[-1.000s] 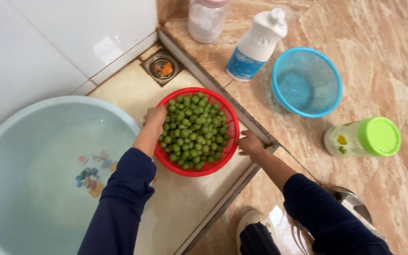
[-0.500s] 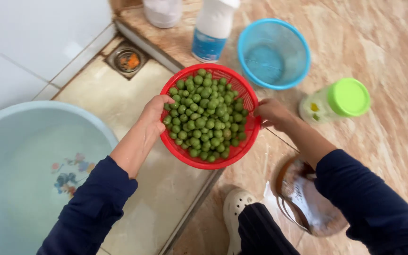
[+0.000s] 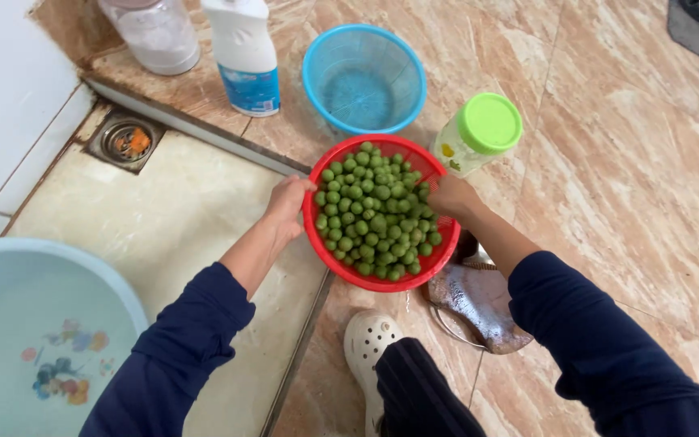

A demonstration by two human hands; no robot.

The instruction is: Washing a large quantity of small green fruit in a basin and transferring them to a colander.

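Both hands, left hand [image 3: 289,202] and right hand [image 3: 449,197], grasp the red colander [image 3: 349,273] of green fruit [image 3: 374,214] at frame centre, carrying step; next needs level set-down.

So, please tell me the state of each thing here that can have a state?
red basket: full of green fruits, held at its rim by left hand and right hand
blue basket: empty, upright
green-lidded jar: closed
white bottle: upright
pale basin: holds water
floor drain: debris inside
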